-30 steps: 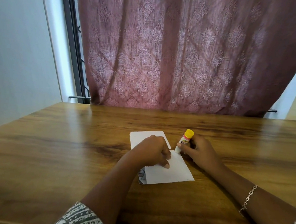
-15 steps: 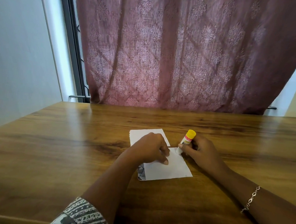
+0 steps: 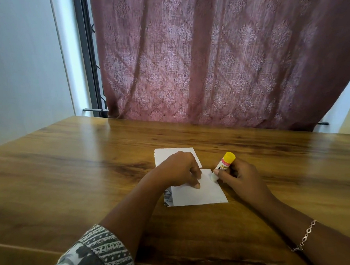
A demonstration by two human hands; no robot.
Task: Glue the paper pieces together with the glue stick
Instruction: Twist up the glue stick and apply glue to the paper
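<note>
White paper pieces [image 3: 197,192]; yellow-capped glue stick [image 3: 224,165]; maroon damask curtain [image 3: 214,63]; brown table [image 3: 66,177].

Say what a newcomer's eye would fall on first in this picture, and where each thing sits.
The dusty-pink patterned fabric curtain fills the upper half, behind the glossy brown wooden table. Near the table's middle, the right hand grips a white glue stick with a yellow end, its lower tip on the edge of the white rectangular paper pieces. The left hand presses these down.
</note>
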